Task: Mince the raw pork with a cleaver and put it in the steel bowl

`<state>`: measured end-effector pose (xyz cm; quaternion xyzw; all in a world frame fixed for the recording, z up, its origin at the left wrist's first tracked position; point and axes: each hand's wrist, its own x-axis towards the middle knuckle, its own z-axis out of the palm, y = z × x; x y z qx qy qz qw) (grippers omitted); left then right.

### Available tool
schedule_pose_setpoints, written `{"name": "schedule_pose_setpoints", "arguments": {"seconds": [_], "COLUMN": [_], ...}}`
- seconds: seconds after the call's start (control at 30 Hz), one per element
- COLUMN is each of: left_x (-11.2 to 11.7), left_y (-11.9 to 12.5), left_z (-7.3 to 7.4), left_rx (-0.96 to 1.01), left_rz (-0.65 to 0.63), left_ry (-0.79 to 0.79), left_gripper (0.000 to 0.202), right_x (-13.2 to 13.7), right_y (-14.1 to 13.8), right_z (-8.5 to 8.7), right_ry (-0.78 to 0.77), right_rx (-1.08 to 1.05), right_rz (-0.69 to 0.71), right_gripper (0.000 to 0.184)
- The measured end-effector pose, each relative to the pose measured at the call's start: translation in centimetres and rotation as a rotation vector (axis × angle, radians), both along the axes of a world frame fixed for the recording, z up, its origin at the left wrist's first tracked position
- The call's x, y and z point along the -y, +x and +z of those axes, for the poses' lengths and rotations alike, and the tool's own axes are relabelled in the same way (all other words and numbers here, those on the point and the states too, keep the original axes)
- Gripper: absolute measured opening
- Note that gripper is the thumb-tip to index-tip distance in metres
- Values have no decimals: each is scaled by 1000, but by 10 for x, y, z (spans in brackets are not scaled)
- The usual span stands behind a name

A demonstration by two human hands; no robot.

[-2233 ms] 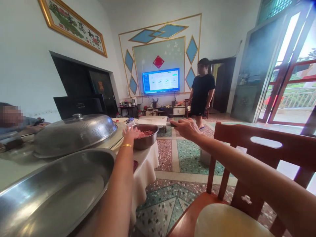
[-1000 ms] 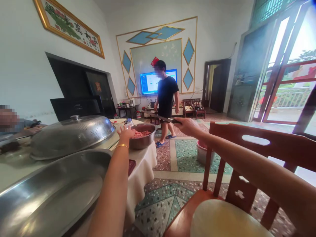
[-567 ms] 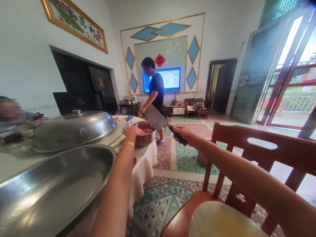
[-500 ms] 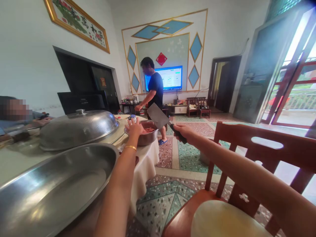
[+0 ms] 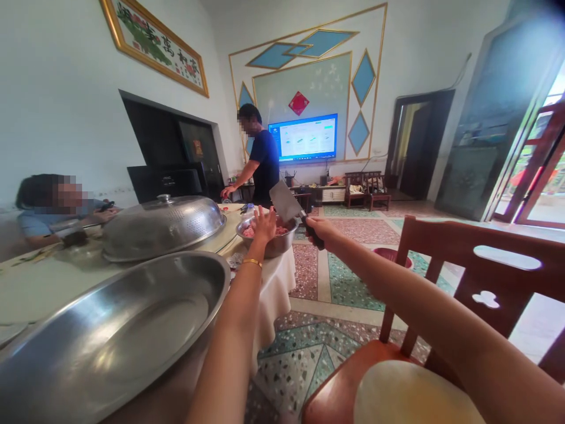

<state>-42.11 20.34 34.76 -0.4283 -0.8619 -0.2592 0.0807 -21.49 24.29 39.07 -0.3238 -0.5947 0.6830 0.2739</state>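
Note:
My right hand (image 5: 321,231) is wrapped round the black handle of a cleaver (image 5: 285,201). Its broad grey blade tilts up and to the left, above the right rim of a steel bowl (image 5: 276,244). Reddish minced meat (image 5: 248,231) lies in that bowl near the table's edge. Over the bowl, my left hand (image 5: 265,224) reaches with fingers spread and holds nothing that I can see. Whether its fingertips touch the meat is hidden. A gold bracelet (image 5: 253,262) circles the left wrist.
A large oval steel basin (image 5: 145,330) stands at the near left, with a domed steel lid (image 5: 165,227) behind it. On the right is a wooden chair (image 5: 424,235) bearing a round pale board (image 5: 410,394). One person (image 5: 265,162) stands beyond the table; another (image 5: 39,212) sits left.
My left hand has moved from the bowl's left rim to over its middle. The cleaver stays raised beside the bowl. The standing person has shifted left, and the view has turned slightly.

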Motion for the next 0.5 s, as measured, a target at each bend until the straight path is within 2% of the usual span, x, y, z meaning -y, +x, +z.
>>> {"name": "schedule_pose_setpoints", "arguments": {"seconds": [0.17,0.33,0.4,0.5], "left_x": [-1,-10,-11,-15], "left_y": [-31,-43,-43,-40], "left_z": [-4,-6,-3,7], "left_rx": [-26,132,152,190], "left_rz": [137,173,184,121], "left_ry": [-150,-268,-190,97], "left_gripper": [55,62,52,35], "right_x": [-14,-19,-19,-18], "right_y": [15,38,44,44], "right_z": [-5,-6,-6,-9], "right_ry": [-18,-31,-24,-18], "right_rx": [19,38,43,45], "right_rz": [-29,-5,9,6], "right_gripper": [17,16,17,17]}}
